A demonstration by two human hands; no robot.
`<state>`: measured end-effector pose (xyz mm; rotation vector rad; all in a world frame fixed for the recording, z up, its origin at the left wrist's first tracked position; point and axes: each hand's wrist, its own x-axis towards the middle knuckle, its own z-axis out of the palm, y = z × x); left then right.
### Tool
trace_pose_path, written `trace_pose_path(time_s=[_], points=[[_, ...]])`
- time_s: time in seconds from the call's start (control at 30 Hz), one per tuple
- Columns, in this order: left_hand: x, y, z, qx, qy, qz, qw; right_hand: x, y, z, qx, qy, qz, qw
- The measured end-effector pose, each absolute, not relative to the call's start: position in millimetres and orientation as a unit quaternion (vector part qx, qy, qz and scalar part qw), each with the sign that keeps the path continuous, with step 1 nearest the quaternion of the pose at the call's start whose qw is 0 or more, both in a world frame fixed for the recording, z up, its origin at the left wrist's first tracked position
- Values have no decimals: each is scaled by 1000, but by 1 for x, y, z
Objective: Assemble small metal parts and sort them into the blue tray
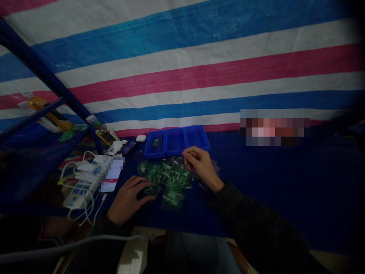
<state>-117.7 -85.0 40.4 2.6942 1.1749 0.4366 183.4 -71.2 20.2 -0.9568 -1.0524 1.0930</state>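
Observation:
A heap of small clear green-tinted plastic bags [173, 177] with metal-looking pieces inside lies on the dark blue table. At the heap's left edge is my left hand [129, 199], its thumb and fingers apart, fingertips by a bag. My right hand [201, 167] is over the right side of the heap, thumb and fingertips pinched together. What the pinch holds, if anything, is too small to make out. Just behind the heap stands a blue three-compartment tray [176, 141]; its left compartment contains a small bag [156, 142].
To the left, a white power strip [82, 192] with tangled cables lies beside a phone [112, 175]. Behind them are a bottle [99, 130], crumpled tissue [116, 146] and a white case [141, 138]. A blue frame post [48, 76] rises at left, before a striped sheet [182, 72].

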Motion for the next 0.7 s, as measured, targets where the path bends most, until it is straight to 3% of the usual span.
trace_pose_path(time_s=[0.1, 0.4, 0.7], points=[[-129, -99, 25, 914, 379, 130, 58, 183, -71, 19, -419, -463, 475, 621], [-146, -116, 0, 921, 303, 243, -17, 185, -72, 19, -427, -463, 470, 618], [-122, -92, 47, 830, 440, 342, 10, 184, -75, 16, -413, -509, 469, 592]])
